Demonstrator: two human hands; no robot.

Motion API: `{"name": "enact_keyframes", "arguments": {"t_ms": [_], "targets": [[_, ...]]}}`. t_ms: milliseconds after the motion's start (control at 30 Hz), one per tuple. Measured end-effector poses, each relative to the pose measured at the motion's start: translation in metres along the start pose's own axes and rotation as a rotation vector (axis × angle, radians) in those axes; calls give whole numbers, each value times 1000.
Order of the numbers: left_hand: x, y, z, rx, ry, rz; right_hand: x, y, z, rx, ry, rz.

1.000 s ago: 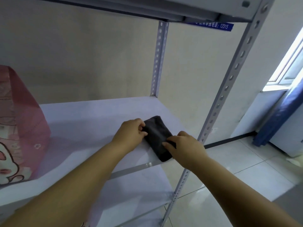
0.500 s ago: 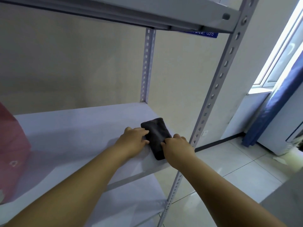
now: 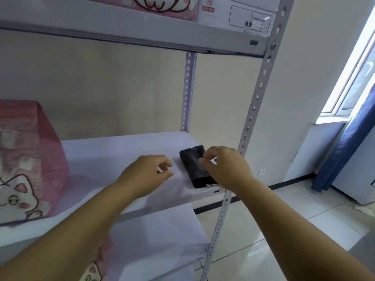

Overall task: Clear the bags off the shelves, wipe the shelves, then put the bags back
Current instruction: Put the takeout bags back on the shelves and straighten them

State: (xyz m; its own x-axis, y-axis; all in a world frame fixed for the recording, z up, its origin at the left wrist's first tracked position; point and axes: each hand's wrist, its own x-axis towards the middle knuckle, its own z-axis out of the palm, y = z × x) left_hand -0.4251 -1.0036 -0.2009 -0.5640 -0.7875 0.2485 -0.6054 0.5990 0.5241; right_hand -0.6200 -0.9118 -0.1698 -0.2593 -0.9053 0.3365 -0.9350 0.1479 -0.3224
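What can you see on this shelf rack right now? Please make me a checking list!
Surface: middle shelf, pale, bare between bag and cloth.
Job's things: dark cloth lies folded near the shelf's right front corner; pink cat bag stands at its left end; second pink bag sits on the top shelf; third bag peeks out lower down.
Clutter: white printed box on the top shelf.
Grips: left hand loosely curled beside the cloth, holding nothing; right hand fingertips on the cloth, pinch unclear.
Cables: nothing seen.
Surroundings: tiled floor, window, blue curtain.
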Motion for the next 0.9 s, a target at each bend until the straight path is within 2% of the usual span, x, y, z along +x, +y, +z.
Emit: {"name": "enact_keyframes", "arguments": {"t_ms": [333, 500, 900], "targets": [[-102, 30, -67, 96, 208, -31, -36, -45, -39, 75, -2, -214], [-157, 39, -101, 109, 342, -94, -51, -75, -50, 202, 2, -327], [-274, 30, -209, 253, 520, -192, -83, -193, -88, 250, 33, -576]]}}
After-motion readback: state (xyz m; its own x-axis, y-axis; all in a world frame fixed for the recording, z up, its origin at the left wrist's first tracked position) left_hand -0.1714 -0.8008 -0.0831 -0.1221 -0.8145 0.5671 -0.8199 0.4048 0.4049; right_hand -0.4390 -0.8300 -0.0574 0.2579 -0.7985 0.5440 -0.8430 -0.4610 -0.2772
